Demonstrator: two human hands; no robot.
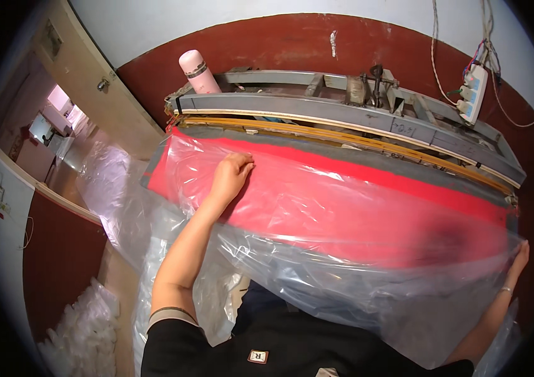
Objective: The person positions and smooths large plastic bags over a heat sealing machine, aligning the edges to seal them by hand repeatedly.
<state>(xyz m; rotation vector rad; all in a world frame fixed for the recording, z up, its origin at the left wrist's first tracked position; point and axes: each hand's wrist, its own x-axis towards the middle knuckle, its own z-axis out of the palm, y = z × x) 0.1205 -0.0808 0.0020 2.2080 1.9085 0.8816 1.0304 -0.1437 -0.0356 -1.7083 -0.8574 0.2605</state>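
Observation:
A wide sheet of clear plastic film (317, 267) drapes over a red surface (355, 179) on the bench in front of me and hangs down toward my body. My left hand (234, 171) is closed in a pinch on the film's far edge, left of the middle. At the far right my right hand (521, 259) grips the side of the same film, its fingers partly hidden. The film is wrinkled at the left and pulled smoother toward the right.
Behind the red surface runs a grey metal machine frame (267, 102) with a yellowish strip (342, 136). A pink thermos (198, 71) stands at its left end. A power strip (473, 94) hangs at the right. Bundled plastic (85, 333) lies low left, near an open door (91, 78).

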